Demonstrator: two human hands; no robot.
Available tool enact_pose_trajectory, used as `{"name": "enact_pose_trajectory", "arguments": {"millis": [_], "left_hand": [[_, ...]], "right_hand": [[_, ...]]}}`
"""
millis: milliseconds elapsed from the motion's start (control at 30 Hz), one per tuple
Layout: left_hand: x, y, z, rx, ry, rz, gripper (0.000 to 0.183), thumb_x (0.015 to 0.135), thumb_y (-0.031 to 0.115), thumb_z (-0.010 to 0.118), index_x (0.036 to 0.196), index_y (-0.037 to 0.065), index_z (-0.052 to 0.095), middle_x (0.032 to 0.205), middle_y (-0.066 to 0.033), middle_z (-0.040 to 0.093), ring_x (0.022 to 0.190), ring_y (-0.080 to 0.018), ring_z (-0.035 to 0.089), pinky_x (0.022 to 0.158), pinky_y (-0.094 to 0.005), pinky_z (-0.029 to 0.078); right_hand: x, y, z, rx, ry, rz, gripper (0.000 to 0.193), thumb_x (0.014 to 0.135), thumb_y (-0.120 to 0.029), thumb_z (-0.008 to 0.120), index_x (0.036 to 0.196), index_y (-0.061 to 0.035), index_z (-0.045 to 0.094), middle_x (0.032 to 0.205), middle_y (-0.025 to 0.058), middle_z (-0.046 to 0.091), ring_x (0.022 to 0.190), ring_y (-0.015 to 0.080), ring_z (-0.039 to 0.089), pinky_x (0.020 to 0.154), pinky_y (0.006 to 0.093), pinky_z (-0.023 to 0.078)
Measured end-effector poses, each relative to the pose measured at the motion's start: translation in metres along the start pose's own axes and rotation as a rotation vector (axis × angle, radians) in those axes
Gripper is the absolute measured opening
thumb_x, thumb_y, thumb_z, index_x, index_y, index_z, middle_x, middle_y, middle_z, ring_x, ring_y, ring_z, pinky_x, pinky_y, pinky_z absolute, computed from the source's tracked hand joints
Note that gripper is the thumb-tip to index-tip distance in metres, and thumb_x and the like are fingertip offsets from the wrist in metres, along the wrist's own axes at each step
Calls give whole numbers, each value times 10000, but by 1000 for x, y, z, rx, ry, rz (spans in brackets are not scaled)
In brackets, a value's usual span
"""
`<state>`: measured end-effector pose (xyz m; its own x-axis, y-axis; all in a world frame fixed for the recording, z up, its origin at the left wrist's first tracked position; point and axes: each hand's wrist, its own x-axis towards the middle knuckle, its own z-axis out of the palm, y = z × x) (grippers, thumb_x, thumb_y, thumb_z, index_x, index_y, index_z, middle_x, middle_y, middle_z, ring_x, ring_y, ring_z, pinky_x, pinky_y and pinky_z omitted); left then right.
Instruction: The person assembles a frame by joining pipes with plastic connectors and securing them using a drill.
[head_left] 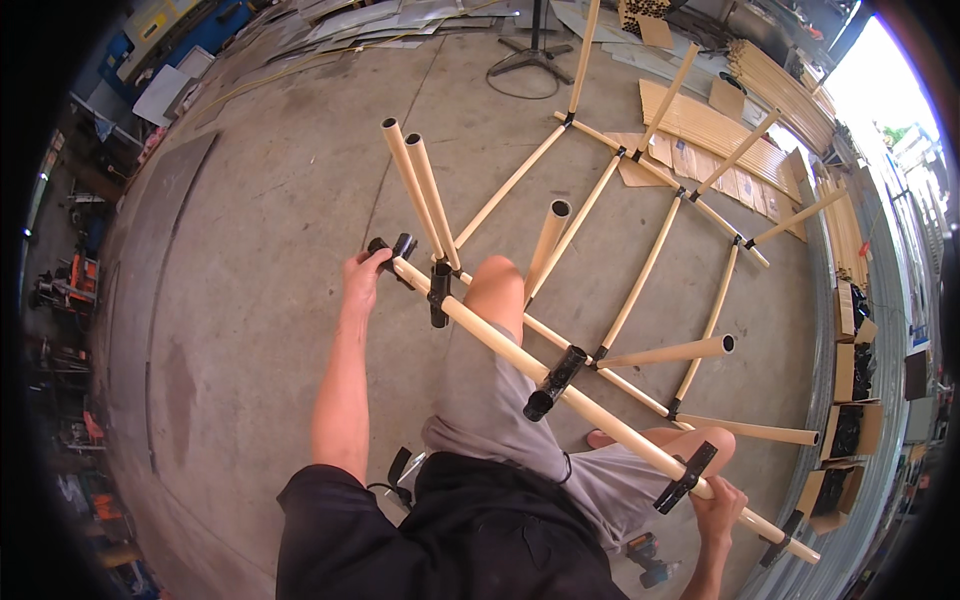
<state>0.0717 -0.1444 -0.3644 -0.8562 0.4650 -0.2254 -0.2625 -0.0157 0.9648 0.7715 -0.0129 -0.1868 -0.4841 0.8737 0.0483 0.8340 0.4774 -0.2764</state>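
Observation:
A long cream pipe (490,337) slants across in front of me, from upper left to lower right, over my lap. Black pipe joints are fitted along it, one (555,383) near the middle and another (686,478) just left of my right hand (720,508). That hand is closed around the pipe near its lower right end. My left hand (364,278) grips the black pipe joint (404,248) at the upper left end, thumb on top, its other fingers mostly hidden. Beyond, a frame of cream pipes (637,268) lies on the floor, with several pipes standing up from its black joints.
A cordless drill (652,560) lies on the floor by my leg. Open cardboard boxes (848,432) with black contents line the right side. Stacked cream pipes (780,90) and cardboard (720,175) lie at the far right. A dark stand (535,58) is at the back.

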Motion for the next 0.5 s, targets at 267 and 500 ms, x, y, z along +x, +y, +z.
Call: {"name": "enact_pose_trajectory", "arguments": {"millis": [267,500], "left_hand": [[-10,19,9,144,84,102,227,872,209,776,949,1,729,837,-11,699,744,-99,624,701,-263,493],[-9,29,28,450,-127,249,259,885,228,779,968,-10,722,815,20,678,699,-47,559,633,-240,457]], "right_hand": [[0,-9,-1,-35,-6,-20,192,669,-158,788,774,-55,664,697,140,628,644,348,631,587,411,463],[7,-16,-3,-61,13,-13,205,677,-168,789,747,-48,638,689,143,618,642,358,621,589,425,451]]}}
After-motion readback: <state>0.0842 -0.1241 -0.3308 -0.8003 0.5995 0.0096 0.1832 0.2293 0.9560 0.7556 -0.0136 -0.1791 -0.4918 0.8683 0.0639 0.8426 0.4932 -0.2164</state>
